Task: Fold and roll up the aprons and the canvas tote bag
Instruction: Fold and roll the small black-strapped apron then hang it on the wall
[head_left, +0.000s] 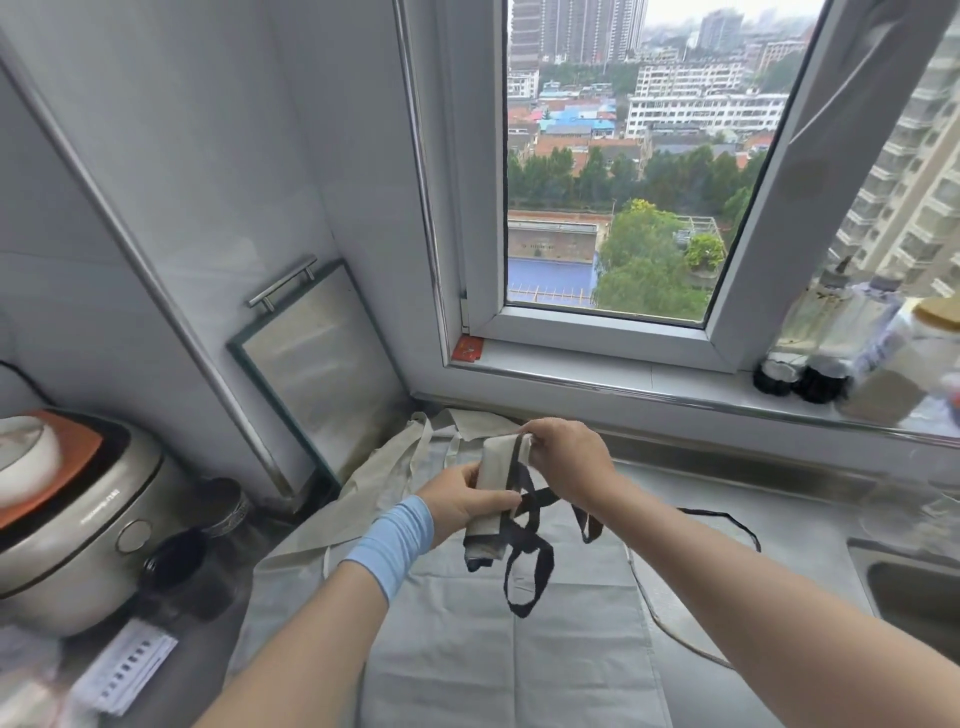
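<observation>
The rolled tote (491, 467) is held mid-frame above a grey apron (493, 654) that is cut off at 6 o'clock. The left hand (462, 501) grips its middle, fingers hidden behind the roll. The right hand (566, 457) pinches its top end. Black straps (530, 538) dangle. A beige apron (374, 483) lies partly covered toward 10 o'clock. Bottles (841, 338) at 3 o'clock are blurred.

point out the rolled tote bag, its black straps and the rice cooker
rolled tote bag (491, 470), head view, cream side of the roll
black straps (527, 535), head view, dark band hanging under the roll
rice cooker (62, 561), head view, silver side wall
</observation>
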